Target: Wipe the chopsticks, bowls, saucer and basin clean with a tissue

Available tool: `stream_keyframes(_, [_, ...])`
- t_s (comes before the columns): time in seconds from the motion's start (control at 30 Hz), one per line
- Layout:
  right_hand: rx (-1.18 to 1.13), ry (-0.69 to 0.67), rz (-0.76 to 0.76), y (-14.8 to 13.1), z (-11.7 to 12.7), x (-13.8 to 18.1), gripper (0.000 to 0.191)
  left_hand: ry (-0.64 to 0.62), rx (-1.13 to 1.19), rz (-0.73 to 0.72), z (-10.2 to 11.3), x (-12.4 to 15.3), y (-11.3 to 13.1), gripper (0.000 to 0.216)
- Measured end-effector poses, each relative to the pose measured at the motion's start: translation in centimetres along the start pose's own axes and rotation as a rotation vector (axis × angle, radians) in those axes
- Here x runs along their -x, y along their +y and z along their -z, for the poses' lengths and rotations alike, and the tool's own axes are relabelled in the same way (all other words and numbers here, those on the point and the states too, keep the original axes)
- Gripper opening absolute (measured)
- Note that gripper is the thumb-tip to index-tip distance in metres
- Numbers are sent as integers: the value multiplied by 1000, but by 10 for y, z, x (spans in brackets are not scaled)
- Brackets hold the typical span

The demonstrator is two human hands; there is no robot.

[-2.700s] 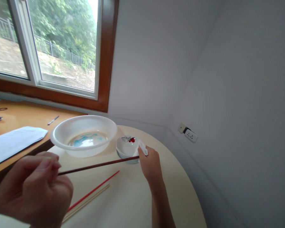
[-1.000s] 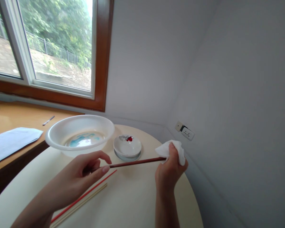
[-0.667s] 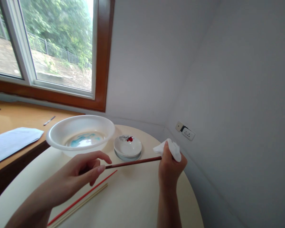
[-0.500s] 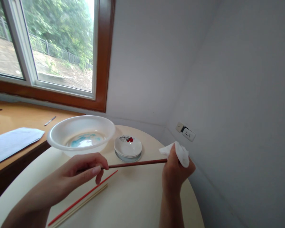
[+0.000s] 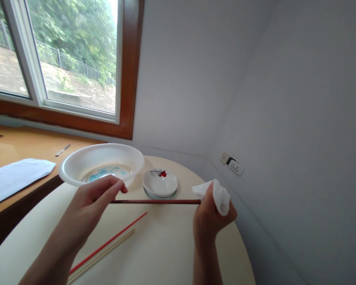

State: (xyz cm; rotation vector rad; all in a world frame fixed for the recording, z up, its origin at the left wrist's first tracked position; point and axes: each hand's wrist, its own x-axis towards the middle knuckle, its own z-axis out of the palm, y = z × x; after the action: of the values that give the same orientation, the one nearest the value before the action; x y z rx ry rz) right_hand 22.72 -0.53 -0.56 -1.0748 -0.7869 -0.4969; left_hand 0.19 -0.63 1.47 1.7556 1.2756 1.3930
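My left hand point(image 5: 91, 202) pinches one end of a dark brown chopstick point(image 5: 156, 202), which lies level in the air above the round cream table point(image 5: 166, 245). My right hand point(image 5: 209, 215) is closed round the stick's other end through a crumpled white tissue point(image 5: 218, 196). A red chopstick point(image 5: 112, 241) and pale wooden ones point(image 5: 106, 253) lie on the table below my left arm.
A white plastic basin point(image 5: 102, 162) with bluish water stands at the back left, beside small stacked white dishes point(image 5: 160, 183) with a red mark. A wooden desk point(image 5: 23, 150) with paper and a pen lies left, under the window. A wall socket point(image 5: 234, 166) is at right.
The brown chopstick has gone from tilted to level. My left hand rose and slid back along it; my right hand with the tissue stayed at its far end after leaving the dishes.
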Motion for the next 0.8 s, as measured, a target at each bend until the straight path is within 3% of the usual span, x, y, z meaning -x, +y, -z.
stream_keyframes(0.17, [-46,-59,-82,-6,-5,3,27,185,75,25,-4,3,3,25])
stream_keyframes(0.37, [-52,-51,-139,-4,-4,-3,32,0,-27,27,-9,4,9,31])
stream_keyframes(0.8, [-56,-16,-187,-2,-6,-5,29,-74,-82,-9,-12,8,18,30])
